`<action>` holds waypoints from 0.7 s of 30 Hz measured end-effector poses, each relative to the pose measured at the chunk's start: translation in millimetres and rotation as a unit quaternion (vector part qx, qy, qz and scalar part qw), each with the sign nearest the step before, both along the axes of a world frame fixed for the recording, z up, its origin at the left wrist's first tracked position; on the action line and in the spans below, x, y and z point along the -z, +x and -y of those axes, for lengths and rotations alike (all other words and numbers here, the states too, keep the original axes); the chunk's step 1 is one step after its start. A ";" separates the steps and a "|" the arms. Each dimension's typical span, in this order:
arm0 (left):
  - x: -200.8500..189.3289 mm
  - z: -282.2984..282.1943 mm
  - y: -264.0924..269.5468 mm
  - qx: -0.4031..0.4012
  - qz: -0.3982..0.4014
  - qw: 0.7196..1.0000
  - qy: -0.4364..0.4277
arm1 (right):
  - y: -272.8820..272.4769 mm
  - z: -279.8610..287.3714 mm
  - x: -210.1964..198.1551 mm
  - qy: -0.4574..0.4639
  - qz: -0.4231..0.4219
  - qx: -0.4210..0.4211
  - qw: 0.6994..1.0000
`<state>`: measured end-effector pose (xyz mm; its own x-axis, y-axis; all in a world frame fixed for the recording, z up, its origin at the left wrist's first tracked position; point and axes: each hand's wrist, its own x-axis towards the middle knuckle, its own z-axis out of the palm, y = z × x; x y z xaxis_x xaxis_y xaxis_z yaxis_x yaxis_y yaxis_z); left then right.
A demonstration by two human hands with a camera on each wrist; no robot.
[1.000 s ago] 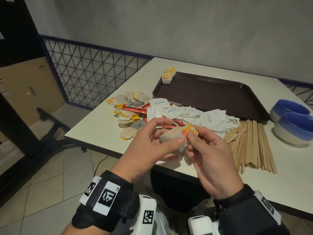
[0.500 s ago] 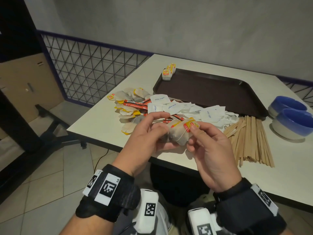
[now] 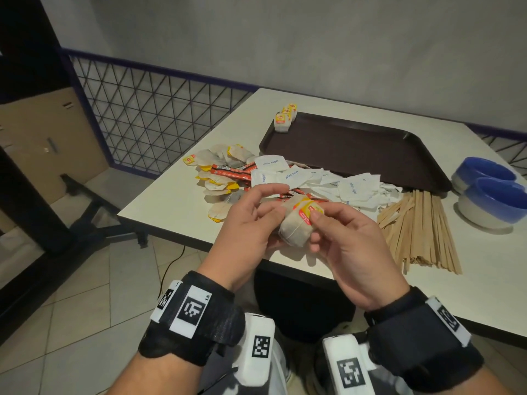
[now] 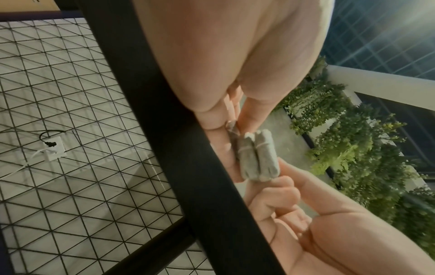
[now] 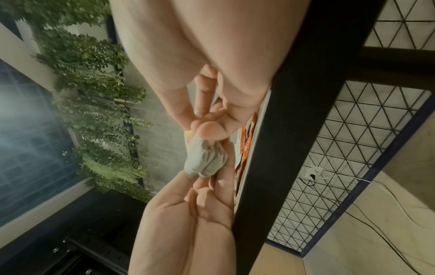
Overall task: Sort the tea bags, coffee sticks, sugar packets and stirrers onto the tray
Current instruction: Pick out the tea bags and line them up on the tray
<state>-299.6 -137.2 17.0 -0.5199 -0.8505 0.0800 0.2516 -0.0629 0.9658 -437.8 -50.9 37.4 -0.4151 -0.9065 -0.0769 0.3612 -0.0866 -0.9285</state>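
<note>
The little stack of tea bags (image 3: 296,223) now stands more upright than a moment ago, pinched between the curled fingers of the left hand (image 3: 245,223) and right hand (image 3: 346,246) above the table (image 3: 484,280) edge, so it looks ready for the tray (image 3: 356,149).
</note>
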 end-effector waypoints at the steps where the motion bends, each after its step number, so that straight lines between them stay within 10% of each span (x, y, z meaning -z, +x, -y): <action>1: -0.5 -0.9 0.5 0.000 -0.001 1.000 0.000 | 0.0 1.0 0.7 -0.002 0.006 0.009 1.000; 21: 2.7 -6.2 2.0 0.019 0.035 0.996 -0.084 | -2.9 5.2 0.7 -0.014 0.008 -0.006 1.000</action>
<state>-297.6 -131.0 14.3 -0.5599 -0.8082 0.1828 0.1847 0.0933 0.9784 -440.7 -56.1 36.6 -0.4039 -0.9129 -0.0588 0.3769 -0.1075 -0.9200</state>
